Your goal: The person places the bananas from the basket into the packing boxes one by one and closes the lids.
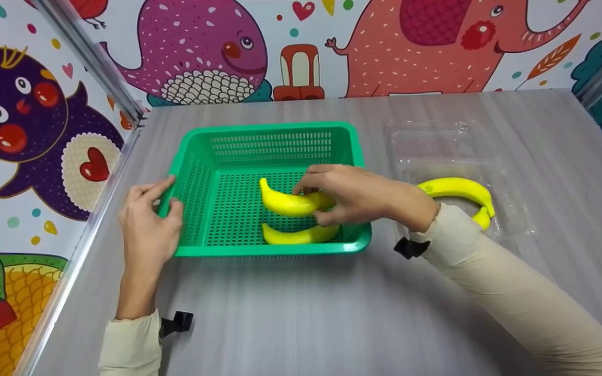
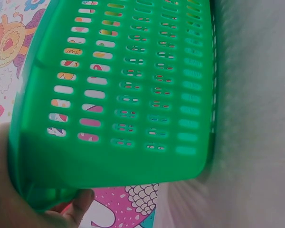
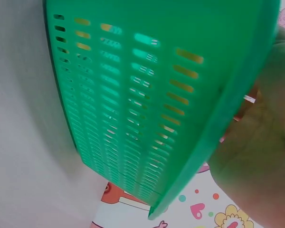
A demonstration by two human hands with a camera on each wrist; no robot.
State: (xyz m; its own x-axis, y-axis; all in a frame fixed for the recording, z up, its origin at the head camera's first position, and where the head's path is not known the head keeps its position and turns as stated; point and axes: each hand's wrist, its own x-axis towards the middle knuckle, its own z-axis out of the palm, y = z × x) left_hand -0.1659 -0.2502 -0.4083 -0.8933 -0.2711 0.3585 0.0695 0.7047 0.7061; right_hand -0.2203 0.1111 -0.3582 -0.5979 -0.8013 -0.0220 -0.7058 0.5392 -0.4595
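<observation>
A green plastic basket (image 1: 275,250) with slotted walls stands on the table. My left hand (image 1: 149,224) grips its left rim, thumb and fingers on either side; the left wrist view shows that hand at the rim of the basket (image 2: 109,166). Over the basket's right side, my right hand (image 1: 350,193) holds a yellow banana (image 1: 288,203) by its right part, which the fingers cover. A second banana (image 1: 298,236) lies on the basket floor along the near wall. From the right wrist, the basket wall (image 3: 133,104) hides the fingers, and only part of the hand (image 3: 256,147) shows.
Right of the basket lies a clear plastic tray (image 1: 437,141). Bananas (image 1: 458,186) rest in it, partly behind my right forearm. Patterned wall panels (image 1: 201,47) border the table (image 1: 290,313) at the back and left.
</observation>
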